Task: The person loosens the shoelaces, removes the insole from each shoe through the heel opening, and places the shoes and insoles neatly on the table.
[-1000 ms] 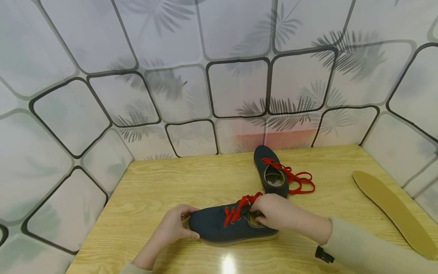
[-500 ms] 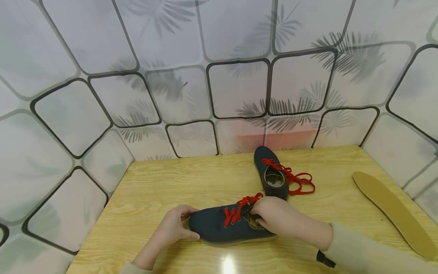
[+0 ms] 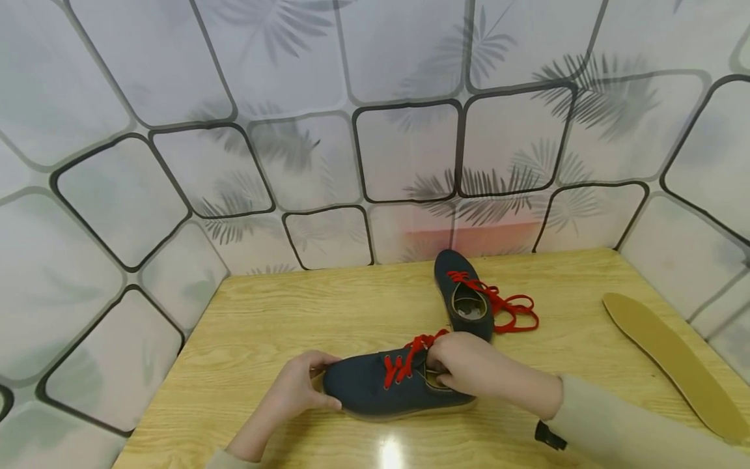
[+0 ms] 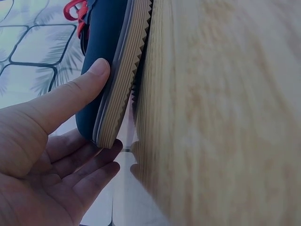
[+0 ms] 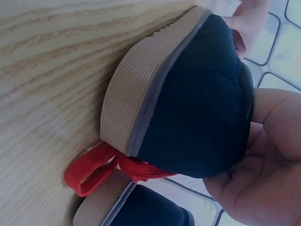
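A navy lace-up shoe (image 3: pixel 363 384) with red laces and a ribbed tan sole lies sideways on the table, toe to the left. My left hand (image 3: pixel 300 387) grips its toe, the thumb on the near side and the fingers round the front. At the shoe's opening, my right hand (image 3: pixel 471 366) reaches in over the heel; the fingertips are hidden inside, and I cannot tell what they hold. A tan lining shows in that opening. In the right wrist view, the same shoe's heel (image 5: pixel 197 113) faces the camera beside the palm.
Behind the heel stands the matching navy shoe (image 3: pixel 448 267), its loose red laces (image 3: pixel 518 312) spread to the right. A tan insole (image 3: pixel 674 365) lies along the right side of the wooden table (image 3: pixel 281 306). Patterned fabric walls (image 3: pixel 316 156) enclose the back and sides.
The right hand shifts slightly at the shoe's opening, and its wrist moves a little left. The left hand and both shoes stay nearly in place.
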`<action>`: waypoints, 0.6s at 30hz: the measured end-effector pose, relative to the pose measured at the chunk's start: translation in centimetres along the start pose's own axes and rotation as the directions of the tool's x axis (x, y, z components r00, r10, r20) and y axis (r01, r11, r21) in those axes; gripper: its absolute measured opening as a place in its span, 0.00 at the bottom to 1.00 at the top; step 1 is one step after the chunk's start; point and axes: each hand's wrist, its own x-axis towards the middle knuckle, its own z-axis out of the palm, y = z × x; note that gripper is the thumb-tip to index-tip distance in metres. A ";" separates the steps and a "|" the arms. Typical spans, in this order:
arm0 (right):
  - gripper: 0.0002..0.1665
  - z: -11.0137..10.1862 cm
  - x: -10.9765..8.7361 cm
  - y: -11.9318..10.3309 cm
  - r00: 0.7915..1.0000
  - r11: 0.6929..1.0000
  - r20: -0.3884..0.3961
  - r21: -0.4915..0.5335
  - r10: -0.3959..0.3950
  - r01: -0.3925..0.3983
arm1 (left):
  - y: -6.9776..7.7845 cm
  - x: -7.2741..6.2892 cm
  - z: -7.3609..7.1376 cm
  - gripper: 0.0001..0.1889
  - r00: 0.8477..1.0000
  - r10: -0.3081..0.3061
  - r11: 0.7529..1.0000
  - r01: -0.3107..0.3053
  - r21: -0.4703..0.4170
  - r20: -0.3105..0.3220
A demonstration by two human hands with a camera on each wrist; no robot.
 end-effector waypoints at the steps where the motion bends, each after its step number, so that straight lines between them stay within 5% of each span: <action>1: 0.10 0.0 0.0 0.0 1.000 1.000 0.001 0.002 -0.002 0.002 | 0.0 0.0 0.0 0.36 1.000 0.000 1.000 0.000 -0.001 -0.001; 8: 0.12 0.0 0.2 0.4 1.000 0.999 -0.024 0.049 0.004 -0.003 | 0.0 0.0 0.0 0.35 1.000 0.004 1.000 -0.004 0.008 -0.005; 18: 0.13 0.0 0.3 1.2 0.997 0.955 -0.021 0.287 0.079 -0.070 | 0.2 -0.1 0.0 0.35 1.000 0.002 1.000 -0.002 0.010 -0.007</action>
